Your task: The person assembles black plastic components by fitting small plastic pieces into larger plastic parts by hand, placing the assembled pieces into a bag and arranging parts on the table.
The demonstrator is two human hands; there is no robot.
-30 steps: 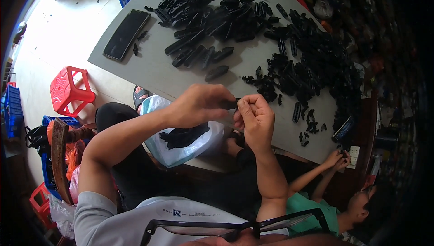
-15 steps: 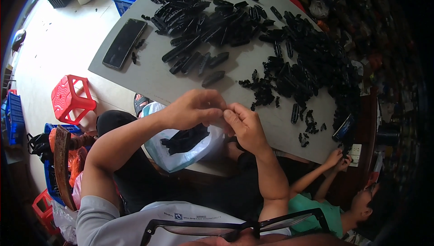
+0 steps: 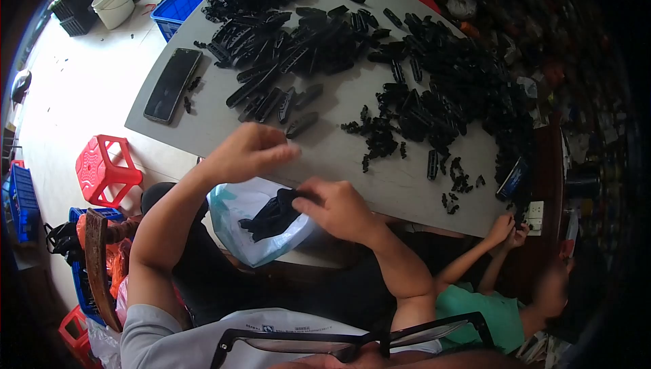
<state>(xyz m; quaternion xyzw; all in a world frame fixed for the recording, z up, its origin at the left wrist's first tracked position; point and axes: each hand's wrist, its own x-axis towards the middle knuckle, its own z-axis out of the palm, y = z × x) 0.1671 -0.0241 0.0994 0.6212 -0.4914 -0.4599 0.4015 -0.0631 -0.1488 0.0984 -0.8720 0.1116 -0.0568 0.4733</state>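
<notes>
My left hand [image 3: 247,153] hovers over the near table edge, thumb and fingers apart, nothing visible between them. Closest to it on the table lie a few elongated black plastic pieces [image 3: 302,125]. Lower and to the right, my right hand [image 3: 338,211] reaches over an open white plastic bag [image 3: 227,196] below the table edge. Its thumb and fingertips are apart at the edge of the black pieces [image 3: 271,218] inside the bag. A gap shows between those fingertips, with dark material behind it; I see nothing clearly gripped.
Heaps of black plastic pieces [image 3: 305,36] cover the grey table [image 3: 325,159], with small curly black bits [image 3: 380,140] at right. A phone [image 3: 173,85] lies at left. On the floor stands a red stool [image 3: 108,169]. A co-worker's hands [image 3: 508,230] are at the right table corner.
My hands were together above the bag and have parted. The left moved left; the right moved down and left toward the bag's contents. The view has shifted slightly.
</notes>
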